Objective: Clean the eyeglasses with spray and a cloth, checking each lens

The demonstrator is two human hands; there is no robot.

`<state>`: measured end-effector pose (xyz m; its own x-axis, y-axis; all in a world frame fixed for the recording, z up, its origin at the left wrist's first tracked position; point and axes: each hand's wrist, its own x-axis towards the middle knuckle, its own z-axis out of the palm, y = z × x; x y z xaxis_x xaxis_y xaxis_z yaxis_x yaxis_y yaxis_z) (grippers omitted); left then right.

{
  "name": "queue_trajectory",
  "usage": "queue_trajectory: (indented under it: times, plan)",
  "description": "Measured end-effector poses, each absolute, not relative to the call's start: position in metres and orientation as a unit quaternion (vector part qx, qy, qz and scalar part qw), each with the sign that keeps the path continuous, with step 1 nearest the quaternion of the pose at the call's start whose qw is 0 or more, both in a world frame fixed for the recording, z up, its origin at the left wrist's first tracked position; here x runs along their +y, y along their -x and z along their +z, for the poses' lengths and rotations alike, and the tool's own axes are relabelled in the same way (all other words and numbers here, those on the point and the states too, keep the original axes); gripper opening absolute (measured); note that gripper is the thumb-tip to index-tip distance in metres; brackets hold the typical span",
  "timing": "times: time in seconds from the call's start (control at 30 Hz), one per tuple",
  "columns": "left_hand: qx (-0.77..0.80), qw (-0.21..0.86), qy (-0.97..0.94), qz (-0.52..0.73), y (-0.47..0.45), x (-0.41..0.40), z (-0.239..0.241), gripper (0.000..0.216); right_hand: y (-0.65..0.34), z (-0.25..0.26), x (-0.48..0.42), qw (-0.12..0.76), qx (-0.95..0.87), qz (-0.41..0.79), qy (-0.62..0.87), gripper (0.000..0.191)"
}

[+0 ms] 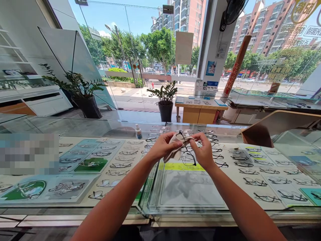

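Note:
Above the glass counter my left hand [164, 145] is closed on a pale cloth [171, 154], thumb on top. The cloth wraps part of a pair of dark-framed eyeglasses [194, 160]; one lens and rim hang free below, between my hands. My right hand [202, 150] pinches the eyeglasses from the other side, its fingertips close to the cloth's edge. Its fingers partly hide where exactly they grip the frame. Past my left hand, a small white spray bottle [138, 131] with a blue label stands upright on the counter.
Rows of eyeglasses [255, 181] lie inside the glass display counter [147, 197] on both sides. A brown wooden panel [281, 125] rises at the right. Beyond the counter are potted plants [165, 110], a small display table [200, 110] and the glass shopfront.

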<state>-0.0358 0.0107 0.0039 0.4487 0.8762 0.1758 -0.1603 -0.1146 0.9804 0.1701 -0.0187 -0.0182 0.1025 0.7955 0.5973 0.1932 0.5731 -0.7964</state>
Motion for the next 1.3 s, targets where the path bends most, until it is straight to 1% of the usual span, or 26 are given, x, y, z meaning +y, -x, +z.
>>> queue_trajectory:
  times: [0.07, 0.13, 0.23, 0.3, 0.37, 0.47, 0.53, 0.67, 0.83, 0.97, 1.1, 1.2, 1.3]
  plan:
    - [0.3, 0.59, -0.606, 0.441, 0.037, 0.011, 0.004, 0.047, -0.171, -0.015, -0.023, 0.642, -0.629, 0.177, 0.401, 0.007]
    - [0.308, 0.581, -0.604, 0.451, 0.038, 0.013, 0.003, 0.047, -0.171, -0.013, -0.026, 0.653, -0.632, 0.151, 0.39, 0.007]
    - [0.315, 0.572, -0.597, 0.466, 0.038, 0.015, 0.0, 0.049, -0.171, -0.01, -0.027, 0.614, -0.679, 0.157, 0.369, 0.012]
    - [0.314, 0.57, -0.591, 0.476, 0.037, 0.016, -0.002, 0.049, -0.17, -0.009, -0.026, 0.57, -0.709, 0.216, 0.355, 0.016]
    - [0.312, 0.565, -0.59, 0.485, 0.036, 0.016, -0.003, 0.048, -0.168, -0.011, -0.025, 0.543, -0.703, 0.309, 0.34, 0.02]
    - [0.305, 0.547, -0.604, 0.493, 0.034, 0.014, -0.003, 0.046, -0.165, -0.015, -0.021, 0.529, -0.643, 0.449, 0.323, 0.026]
    - [0.293, 0.541, -0.618, 0.489, 0.033, 0.012, -0.004, 0.047, -0.164, -0.017, -0.019, 0.525, -0.593, 0.521, 0.317, 0.03]
    - [0.269, 0.548, -0.636, 0.472, 0.031, 0.009, -0.005, 0.048, -0.162, -0.019, -0.019, 0.518, -0.531, 0.604, 0.292, 0.034]
    - [0.284, 0.526, -0.625, 0.502, 0.025, 0.002, -0.003, 0.043, -0.16, -0.02, -0.022, 0.488, -0.546, 0.628, 0.263, 0.032]
    - [0.313, 0.505, -0.612, 0.522, 0.021, -0.002, -0.003, 0.046, -0.158, -0.023, -0.022, 0.477, -0.557, 0.628, 0.261, 0.033]
    - [0.331, 0.458, -0.619, 0.545, 0.024, 0.001, -0.004, 0.05, -0.16, -0.021, -0.022, 0.463, -0.568, 0.628, 0.262, 0.034]
    - [0.309, 0.492, -0.636, 0.508, 0.03, 0.006, -0.001, 0.055, -0.164, -0.017, -0.022, 0.463, -0.567, 0.63, 0.259, 0.032]
    - [0.266, 0.551, -0.633, 0.475, 0.033, 0.008, 0.001, 0.05, -0.171, -0.014, -0.02, 0.478, -0.549, 0.633, 0.264, 0.032]
